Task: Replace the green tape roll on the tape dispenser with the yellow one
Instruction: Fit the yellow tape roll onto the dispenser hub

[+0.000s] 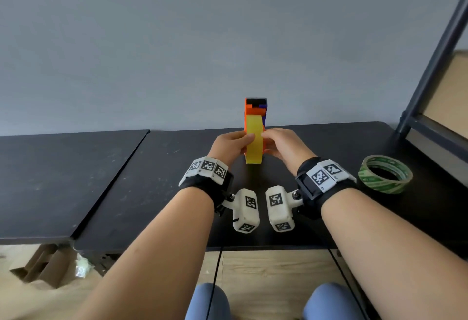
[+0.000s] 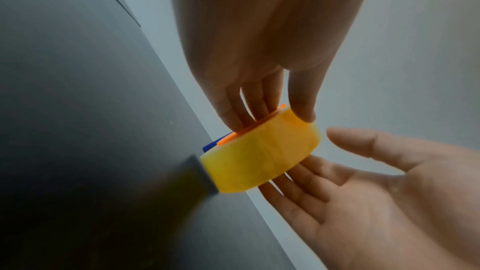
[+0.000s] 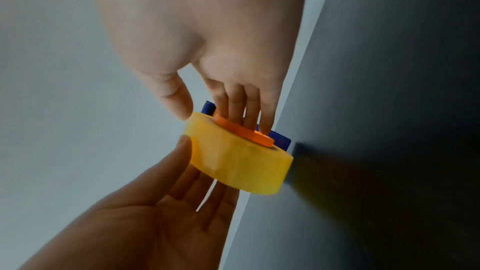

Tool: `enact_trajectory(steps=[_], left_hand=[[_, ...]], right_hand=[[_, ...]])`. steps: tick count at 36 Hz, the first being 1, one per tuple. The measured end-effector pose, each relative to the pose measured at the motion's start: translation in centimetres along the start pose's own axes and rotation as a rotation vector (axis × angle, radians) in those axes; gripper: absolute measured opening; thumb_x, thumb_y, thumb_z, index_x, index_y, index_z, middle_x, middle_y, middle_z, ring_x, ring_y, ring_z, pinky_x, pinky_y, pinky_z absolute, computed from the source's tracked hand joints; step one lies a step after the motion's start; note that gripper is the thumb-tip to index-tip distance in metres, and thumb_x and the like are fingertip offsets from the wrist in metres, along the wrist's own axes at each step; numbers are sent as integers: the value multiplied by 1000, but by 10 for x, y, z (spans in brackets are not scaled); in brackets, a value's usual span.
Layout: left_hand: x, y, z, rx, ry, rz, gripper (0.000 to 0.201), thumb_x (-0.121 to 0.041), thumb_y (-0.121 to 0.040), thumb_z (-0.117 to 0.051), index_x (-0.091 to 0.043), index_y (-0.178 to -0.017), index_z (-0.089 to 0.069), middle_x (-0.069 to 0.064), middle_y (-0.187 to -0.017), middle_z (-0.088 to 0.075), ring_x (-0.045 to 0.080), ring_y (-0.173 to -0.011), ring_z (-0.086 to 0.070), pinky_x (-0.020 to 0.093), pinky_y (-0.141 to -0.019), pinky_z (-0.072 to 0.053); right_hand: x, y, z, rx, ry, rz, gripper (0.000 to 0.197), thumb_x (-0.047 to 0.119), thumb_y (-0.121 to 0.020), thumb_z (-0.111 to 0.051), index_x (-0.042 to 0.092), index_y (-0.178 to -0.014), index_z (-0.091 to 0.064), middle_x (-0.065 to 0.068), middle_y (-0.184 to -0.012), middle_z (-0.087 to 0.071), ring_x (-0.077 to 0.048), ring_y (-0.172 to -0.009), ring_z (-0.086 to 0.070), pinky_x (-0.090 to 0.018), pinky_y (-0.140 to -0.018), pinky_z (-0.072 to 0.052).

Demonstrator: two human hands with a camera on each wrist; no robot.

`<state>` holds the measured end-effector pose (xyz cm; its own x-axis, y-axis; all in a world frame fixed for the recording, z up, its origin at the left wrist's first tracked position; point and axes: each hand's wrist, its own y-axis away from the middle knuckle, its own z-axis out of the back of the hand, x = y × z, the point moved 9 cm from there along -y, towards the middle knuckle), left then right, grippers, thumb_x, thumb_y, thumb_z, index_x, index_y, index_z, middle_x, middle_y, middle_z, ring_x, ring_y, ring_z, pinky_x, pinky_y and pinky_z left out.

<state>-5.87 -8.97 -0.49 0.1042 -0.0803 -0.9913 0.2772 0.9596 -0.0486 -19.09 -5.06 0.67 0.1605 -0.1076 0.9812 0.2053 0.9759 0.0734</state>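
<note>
The yellow tape roll (image 1: pixel 254 142) (image 2: pixel 259 155) (image 3: pixel 233 161) stands on edge in the orange and blue tape dispenser (image 1: pixel 255 106) at the back of the black table (image 1: pixel 152 180). My left hand (image 1: pixel 233 144) (image 2: pixel 272 110) holds it, with the thumb over the yellow rim and the fingers flat on the orange side plate (image 2: pixel 249 128). My right hand (image 1: pixel 283 144) (image 3: pixel 215 110) presses straight fingers on the orange hub (image 3: pixel 244 130) beside the blue part (image 3: pixel 280 139); its thumb lies at the rim's edge. The green tape roll (image 1: pixel 385 175) lies flat on the table to the right, apart from both hands.
A second dark table (image 1: pixel 50 180) adjoins on the left. A dark shelf frame (image 1: pixel 430 66) rises at the right rear, close behind the green roll. The grey wall stands right behind the dispenser. Folded cardboard (image 1: pixel 43 266) lies on the floor at lower left.
</note>
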Motion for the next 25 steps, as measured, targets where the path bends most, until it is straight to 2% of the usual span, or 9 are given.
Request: enact_trajectory(steps=[3, 7, 10, 12, 14, 15, 18, 20, 25], left_hand=[[3, -7, -10, 48, -25, -9, 32, -43, -74, -70, -28, -101, -76, 3, -107, -76, 21, -105, -70, 42, -101, -50], [9, -20, -17, 67, -7, -3, 30, -28, -85, -70, -19, -113, -72, 2, -110, -75, 17, -106, -70, 39, -103, -49], [15, -31, -15, 37, 31, 19, 40, -25, -79, -75, -12, -117, -71, 7, -110, -74, 21, -105, -70, 40, -101, -51], [14, -39, -13, 6, 51, 21, 36, -24, -77, -74, -10, -110, -73, 11, -107, -75, 25, -102, -70, 43, -99, -52], [12, -48, -9, -40, 82, 25, 32, -30, -74, -74, -11, -99, -74, 16, -103, -74, 26, -93, -70, 46, -96, -54], [12, -53, -8, -63, 93, 27, 32, -33, -74, -74, -10, -96, -74, 18, -100, -74, 26, -89, -69, 47, -95, -54], [14, -66, -4, -106, 62, 3, 29, -32, -81, -73, -7, -95, -75, 16, -91, -71, 22, -81, -65, 45, -92, -56], [12, -66, -2, -99, 79, -28, 30, -33, -76, -74, -7, -92, -76, 19, -94, -73, 23, -82, -67, 46, -93, -55], [19, -78, -1, -51, 98, -58, 35, -32, -74, -74, -8, -98, -76, 16, -100, -75, 29, -94, -70, 47, -97, -53]], right_hand=[[-3, -11, 8, -22, -28, -6, 30, 21, -96, -53, 3, -118, -64, -19, -119, -67, -31, -110, -66, -44, -98, -53], [-5, -26, 17, -53, -9, 15, 17, 20, -92, -55, 10, -97, -68, -18, -114, -68, -32, -107, -66, -49, -99, -52], [-12, -39, 18, -59, 8, 17, 13, 26, -87, -56, 18, -88, -66, -16, -111, -69, -31, -105, -67, -51, -100, -51], [-12, -45, 18, -70, 9, 25, 20, 34, -79, -57, 19, -88, -67, -14, -110, -69, -31, -105, -66, -52, -100, -50], [-11, -52, 19, -94, 5, 32, 33, 38, -75, -55, 11, -91, -67, -17, -108, -69, -34, -105, -65, -55, -99, -49], [-9, -54, 18, -101, 5, 37, 34, 37, -76, -54, 9, -90, -67, -19, -108, -68, -35, -105, -64, -56, -99, -48], [-7, -62, 16, -103, 6, 51, 25, 36, -77, -53, 14, -84, -65, -18, -107, -68, -33, -105, -64, -57, -98, -48], [-5, -60, 17, -110, 0, 56, 24, 37, -73, -54, 18, -84, -65, -16, -107, -69, -32, -105, -65, -54, -99, -49], [-8, -68, 15, -100, -12, 81, 7, 24, -87, -56, 22, -84, -61, -13, -108, -68, -31, -107, -64, -51, -101, -48]])
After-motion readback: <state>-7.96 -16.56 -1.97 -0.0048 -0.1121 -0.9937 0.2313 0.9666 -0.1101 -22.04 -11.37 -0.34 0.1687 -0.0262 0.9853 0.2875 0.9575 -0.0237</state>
